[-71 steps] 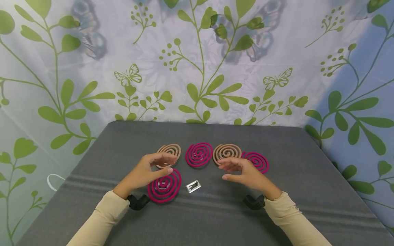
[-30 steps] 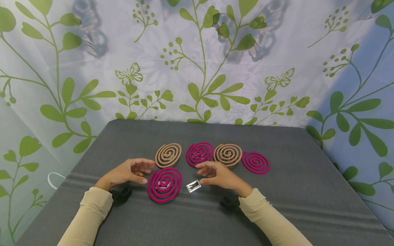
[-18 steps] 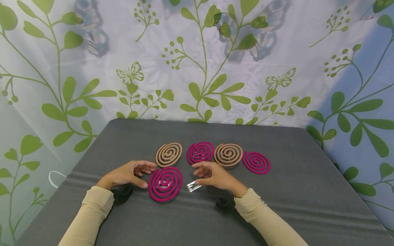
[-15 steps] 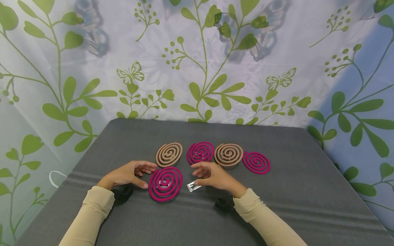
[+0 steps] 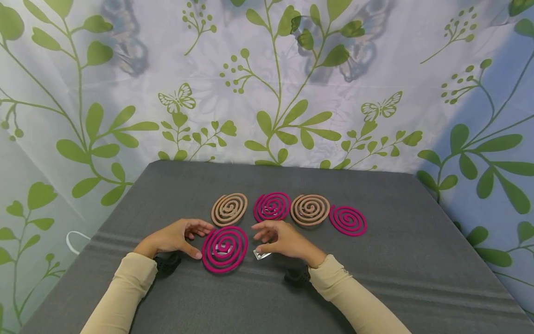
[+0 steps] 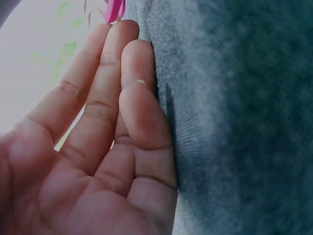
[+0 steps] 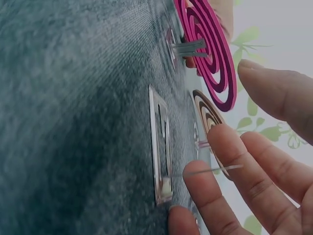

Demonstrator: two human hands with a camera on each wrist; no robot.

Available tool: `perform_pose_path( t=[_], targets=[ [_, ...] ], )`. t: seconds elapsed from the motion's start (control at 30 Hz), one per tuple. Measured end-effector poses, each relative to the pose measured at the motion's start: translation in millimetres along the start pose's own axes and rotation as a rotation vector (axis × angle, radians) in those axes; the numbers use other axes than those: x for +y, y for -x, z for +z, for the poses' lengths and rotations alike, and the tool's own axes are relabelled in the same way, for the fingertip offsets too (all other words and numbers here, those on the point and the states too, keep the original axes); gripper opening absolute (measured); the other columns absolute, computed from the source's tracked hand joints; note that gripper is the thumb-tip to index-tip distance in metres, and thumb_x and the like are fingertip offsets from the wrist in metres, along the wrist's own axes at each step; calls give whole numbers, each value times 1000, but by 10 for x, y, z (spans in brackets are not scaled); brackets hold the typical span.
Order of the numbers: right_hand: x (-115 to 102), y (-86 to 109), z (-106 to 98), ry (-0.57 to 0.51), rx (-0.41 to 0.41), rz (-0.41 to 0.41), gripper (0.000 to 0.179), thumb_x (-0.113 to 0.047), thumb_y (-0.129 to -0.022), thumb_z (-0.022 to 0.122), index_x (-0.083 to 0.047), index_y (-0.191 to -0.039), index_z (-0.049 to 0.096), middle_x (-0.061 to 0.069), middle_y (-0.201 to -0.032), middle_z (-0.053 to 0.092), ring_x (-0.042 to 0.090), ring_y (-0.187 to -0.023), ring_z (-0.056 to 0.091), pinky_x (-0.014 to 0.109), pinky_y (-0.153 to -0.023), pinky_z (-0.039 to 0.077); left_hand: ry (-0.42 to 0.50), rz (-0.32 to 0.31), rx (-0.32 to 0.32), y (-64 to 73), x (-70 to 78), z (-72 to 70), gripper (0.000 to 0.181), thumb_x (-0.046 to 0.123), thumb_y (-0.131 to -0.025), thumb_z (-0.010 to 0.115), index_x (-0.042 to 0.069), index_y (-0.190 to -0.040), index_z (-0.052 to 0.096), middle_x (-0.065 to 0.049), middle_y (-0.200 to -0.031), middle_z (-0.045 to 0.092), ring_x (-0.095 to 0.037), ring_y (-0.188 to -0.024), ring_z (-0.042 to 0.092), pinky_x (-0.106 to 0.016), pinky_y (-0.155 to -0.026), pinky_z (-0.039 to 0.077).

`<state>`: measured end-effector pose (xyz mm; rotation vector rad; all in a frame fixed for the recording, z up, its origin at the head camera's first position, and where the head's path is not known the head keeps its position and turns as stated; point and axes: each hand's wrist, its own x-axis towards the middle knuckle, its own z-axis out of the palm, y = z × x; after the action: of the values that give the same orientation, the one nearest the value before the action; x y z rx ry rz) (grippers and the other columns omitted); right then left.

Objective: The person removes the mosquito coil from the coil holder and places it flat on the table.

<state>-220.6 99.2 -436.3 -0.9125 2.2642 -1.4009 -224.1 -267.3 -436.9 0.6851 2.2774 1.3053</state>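
Grey tabletop bears four propped spirals beyond and left of the bare stand, one flat spiral to its right seemingly unmounted, left hand and right hand empty, fingers loosely parted.

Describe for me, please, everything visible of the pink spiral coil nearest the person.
The pink spiral coil is a flat, roughly round disc of matte strand wound with open gaps; its material is unclear. It looks whole and sits raised off the grey table on the upright prongs of a metal stand, which shows through its gaps. The left grip is beside it; whether they touch cannot be told.
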Motion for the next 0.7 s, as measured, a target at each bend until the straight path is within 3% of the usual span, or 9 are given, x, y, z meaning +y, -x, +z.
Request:
perform_pose_path(
  t=[0.27, 0.7],
  targets=[
    [-48, -53, 67, 47, -10, 12, 57, -10, -90, 89, 5, -141, 66, 13, -118, 78, 21, -101, 72, 27, -82, 56, -28, -11, 6, -5, 23, 9, 79, 9, -78, 98, -8, -145, 61, -16, -135, 67, -28, -119, 60, -32, -95, 49],
    [-101, -113, 184, 100, 23, 54, 64, -13, -87, 93, -1, -144, 67, 5, -114, 78, 18, -100, 70, 29, -90, 56, -38, -1, 15, -19, 6, 20, 76, 10, -80, 97, -9, -144, 61, -14, -129, 69, -28, -117, 61, -35, -93, 48]
  ],
)
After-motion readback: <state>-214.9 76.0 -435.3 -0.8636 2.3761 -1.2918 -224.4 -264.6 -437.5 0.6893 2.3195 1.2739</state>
